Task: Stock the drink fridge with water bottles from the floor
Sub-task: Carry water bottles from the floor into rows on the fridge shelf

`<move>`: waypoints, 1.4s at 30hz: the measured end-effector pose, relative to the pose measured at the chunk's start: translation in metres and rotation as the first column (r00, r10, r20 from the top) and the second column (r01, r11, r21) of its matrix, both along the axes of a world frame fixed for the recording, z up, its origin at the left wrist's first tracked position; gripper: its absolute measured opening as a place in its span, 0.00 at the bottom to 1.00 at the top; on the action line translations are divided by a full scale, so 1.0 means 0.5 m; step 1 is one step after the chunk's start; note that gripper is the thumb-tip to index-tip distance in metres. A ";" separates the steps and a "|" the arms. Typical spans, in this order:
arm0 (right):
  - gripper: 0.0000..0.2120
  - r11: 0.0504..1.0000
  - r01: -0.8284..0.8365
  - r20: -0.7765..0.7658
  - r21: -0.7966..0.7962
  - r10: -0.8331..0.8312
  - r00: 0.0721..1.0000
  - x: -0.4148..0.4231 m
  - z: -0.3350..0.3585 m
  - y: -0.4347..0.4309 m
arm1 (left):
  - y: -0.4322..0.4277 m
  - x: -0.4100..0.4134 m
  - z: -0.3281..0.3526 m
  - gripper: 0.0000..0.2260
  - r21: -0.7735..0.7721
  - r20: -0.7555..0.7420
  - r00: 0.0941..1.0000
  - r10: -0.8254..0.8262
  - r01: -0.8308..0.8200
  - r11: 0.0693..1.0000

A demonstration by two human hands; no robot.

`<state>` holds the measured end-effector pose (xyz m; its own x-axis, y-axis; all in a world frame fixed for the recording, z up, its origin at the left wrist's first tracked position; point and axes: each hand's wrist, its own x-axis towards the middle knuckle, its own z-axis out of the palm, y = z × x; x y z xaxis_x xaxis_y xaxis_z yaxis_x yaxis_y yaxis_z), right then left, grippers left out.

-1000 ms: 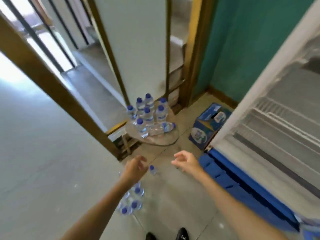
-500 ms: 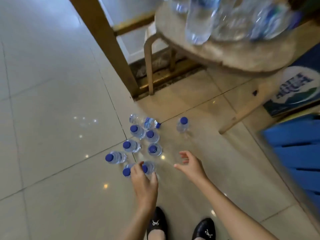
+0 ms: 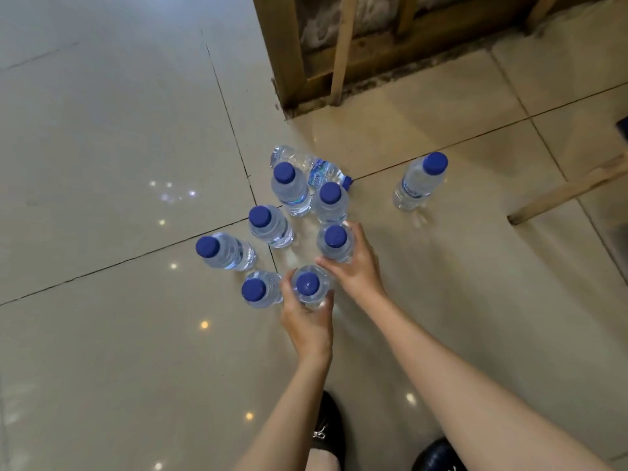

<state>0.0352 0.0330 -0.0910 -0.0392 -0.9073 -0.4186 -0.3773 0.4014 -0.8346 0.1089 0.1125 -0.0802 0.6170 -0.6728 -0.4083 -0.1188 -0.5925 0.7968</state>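
Observation:
Several small clear water bottles with blue caps stand in a cluster on the tiled floor. My left hand [image 3: 307, 319] grips the nearest upright bottle [image 3: 308, 285] around its body. My right hand [image 3: 355, 263] wraps around another upright bottle [image 3: 335, 240] just beyond it. Beside my left hand stands a bottle [image 3: 255, 291]; others [image 3: 221, 251] [image 3: 268, 224] [image 3: 289, 186] [image 3: 329, 200] stand further out. One bottle [image 3: 316, 168] lies on its side at the far edge of the cluster. A lone bottle [image 3: 419, 181] stands apart to the right. The fridge is out of view.
A wooden door frame post [image 3: 282, 52] and stool legs [image 3: 339, 49] [image 3: 571, 188] rise beyond the bottles. My black shoes [image 3: 328, 426] [image 3: 438, 455] stand below my arms. Pale glossy floor tiles [image 3: 119, 130] stretch to the left.
I have bent down close to the floor bottles. Both hands, empty before, have closed around one bottle each.

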 end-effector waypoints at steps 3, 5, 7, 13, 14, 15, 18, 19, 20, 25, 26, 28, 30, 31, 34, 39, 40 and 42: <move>0.24 0.998 0.063 0.066 0.025 -0.064 0.996 -0.015 0.015 0.015 | -0.003 0.004 0.013 0.21 0.008 -0.026 0.999 -0.039 0.040 0.999; 0.23 0.992 0.113 0.087 0.047 -0.117 0.989 -0.039 0.042 0.027 | 0.001 0.007 0.043 0.20 0.008 -0.028 0.994 -0.108 0.109 0.994; 0.23 0.989 0.138 0.082 0.060 -0.142 0.986 -0.072 0.089 0.034 | 0.003 0.005 0.088 0.20 0.009 -0.038 0.985 -0.167 0.167 0.986; 0.21 0.973 0.210 0.107 0.094 -0.219 0.970 -0.173 0.348 0.030 | -0.043 -0.033 0.345 0.17 -0.069 -0.059 0.925 -0.376 0.372 0.926; 0.20 0.970 0.226 0.118 0.088 -0.235 0.965 -0.188 0.405 0.026 | -0.057 -0.044 0.403 0.17 -0.100 -0.055 0.903 -0.425 0.419 0.903; 0.20 0.967 0.245 0.130 0.074 -0.253 0.959 -0.203 0.467 0.021 | -0.073 -0.055 0.463 0.18 -0.133 -0.042 0.882 -0.469 0.461 0.878; 0.20 0.953 0.302 0.155 0.033 -0.303 0.940 -0.254 0.660 0.006 | -0.124 -0.093 0.656 0.19 -0.234 -0.017 0.811 -0.585 0.565 0.791; 0.20 0.947 0.322 0.161 0.014 -0.320 0.934 -0.273 0.728 0.001 | -0.141 -0.107 0.723 0.19 -0.271 -0.007 0.784 -0.621 0.596 0.756; 0.20 0.939 0.344 0.175 -0.004 -0.338 0.925 -0.292 0.795 -0.003 | -0.159 -0.120 0.788 0.19 -0.301 0.003 0.756 -0.655 0.625 0.720; 0.19 0.884 0.451 0.254 -0.124 -0.411 0.875 -0.386 1.142 -0.017 | -0.237 -0.191 1.106 0.19 -0.436 -0.037 0.627 -0.779 0.691 0.577; 0.19 0.866 0.477 0.272 -0.153 -0.427 0.862 -0.408 1.212 -0.016 | -0.249 -0.210 1.173 0.19 -0.472 -0.050 0.599 -0.799 0.691 0.547; 0.19 0.832 0.511 0.290 -0.218 -0.445 0.847 -0.450 1.348 -0.007 | -0.269 -0.248 1.305 0.19 -0.533 -0.061 0.520 -0.852 0.704 0.468; 0.17 0.797 0.537 0.309 -0.276 -0.455 0.835 -0.497 1.478 0.011 | -0.285 -0.293 1.433 0.18 -0.574 -0.035 0.424 -0.905 0.733 0.366; 0.17 0.778 0.553 0.320 -0.299 -0.464 0.826 -0.521 1.541 0.022 | -0.292 -0.319 1.494 0.18 -0.591 -0.015 0.382 -0.924 0.742 0.316; 0.17 0.719 0.569 0.310 -0.399 -0.479 0.821 -0.591 1.713 0.059 | -0.301 -0.401 1.668 0.17 -0.646 0.043 0.252 -0.967 0.745 0.165; 0.19 0.606 0.588 0.289 -0.536 -0.522 0.802 -0.722 1.952 0.155 | -0.273 -0.560 1.908 0.20 -0.729 0.179 0.093 -0.979 0.681 -0.069; 0.23 0.571 0.596 0.293 -0.565 -0.537 0.791 -0.749 1.993 0.176 | -0.263 -0.593 1.948 0.20 -0.741 0.199 0.060 -0.978 0.663 -0.110; 0.24 0.498 0.610 0.315 -0.616 -0.554 0.771 -0.805 2.067 0.221 | -0.239 -0.667 2.019 0.19 -0.762 0.232 -0.011 -0.973 0.620 -0.189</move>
<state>-0.3672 0.1436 0.9427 -0.6609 -0.7097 0.2441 -0.1994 -0.1475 -0.9688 -0.2244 -0.0072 0.9293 -0.7443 -0.5283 0.4085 0.2591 0.3352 0.9058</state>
